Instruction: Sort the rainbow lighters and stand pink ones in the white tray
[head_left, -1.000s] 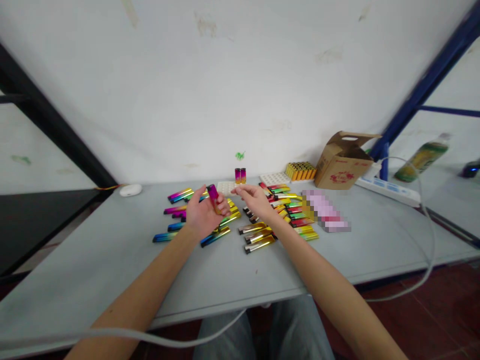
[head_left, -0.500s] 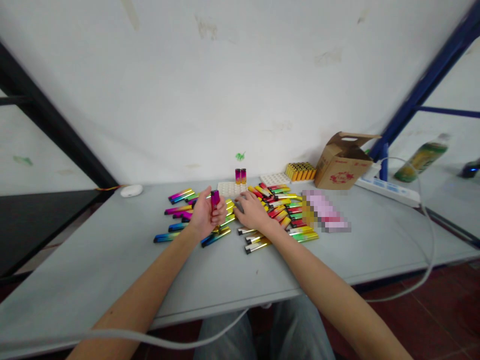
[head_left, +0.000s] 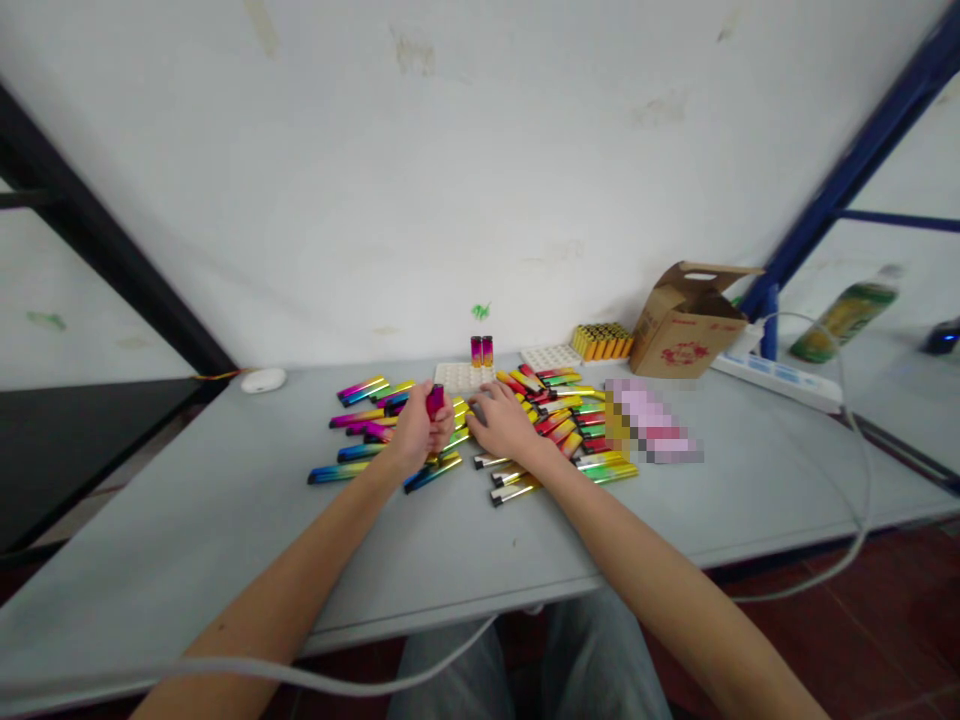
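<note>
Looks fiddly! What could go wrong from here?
The right hand is among loose shiny pieces, so a brush might scatter some. The two upright purple pieces at the back of the white tray could topple if bumped. The white cable crosses before the left forearm and might snag.

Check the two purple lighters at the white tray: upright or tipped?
Upright: both purple lighters stand with long sides vertical at the back of the white tray. Cannot tell if seated in holes.
</note>
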